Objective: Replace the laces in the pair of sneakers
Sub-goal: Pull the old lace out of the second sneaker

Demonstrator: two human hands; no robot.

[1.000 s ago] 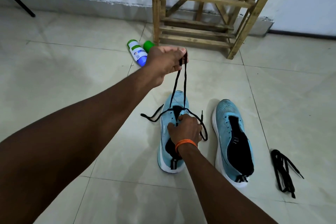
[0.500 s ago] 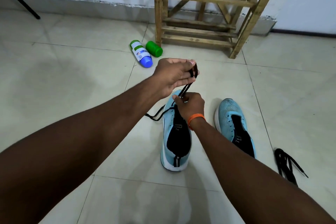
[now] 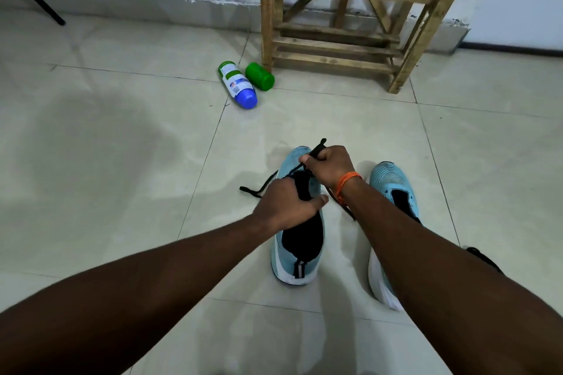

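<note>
While right hand (image 3: 330, 164) pinches lace (image 3: 318, 148), left hand (image 3: 285, 205) grips sneaker (image 3: 300, 265); forearm (image 3: 411, 253) overlaps second sneaker (image 3: 388, 176)

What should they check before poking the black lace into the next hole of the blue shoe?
1. Right hand grips the black lace close to its tip: ok.
2. Left hand holds the left sneaker steady: ok.
3. Next eyelet in plain sight: cannot tell, the hands cover it.
4. Lace's other end lies free, not under the shoe: ok.
5. Right sneaker has a lace: not ok, none shows in it.
</note>
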